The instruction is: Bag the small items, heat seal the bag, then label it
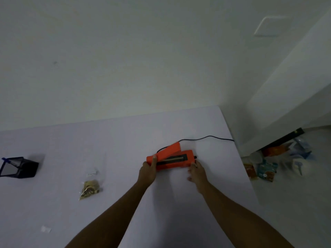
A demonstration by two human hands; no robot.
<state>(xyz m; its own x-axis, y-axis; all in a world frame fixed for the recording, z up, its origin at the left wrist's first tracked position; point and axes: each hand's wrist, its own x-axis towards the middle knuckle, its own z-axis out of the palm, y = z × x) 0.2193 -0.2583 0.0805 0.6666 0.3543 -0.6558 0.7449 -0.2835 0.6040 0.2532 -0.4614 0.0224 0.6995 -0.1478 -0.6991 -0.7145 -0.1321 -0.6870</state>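
Hands frame an orange heat sealer (172,158) on the white surface (116,144), lid raised. The left hand (148,171) has fingers clamped on its left end; the right hand (197,173) touches the right end, fingers loosely apart. A clear bag of small items (90,188) lies well left, near a black pen holder (19,167).
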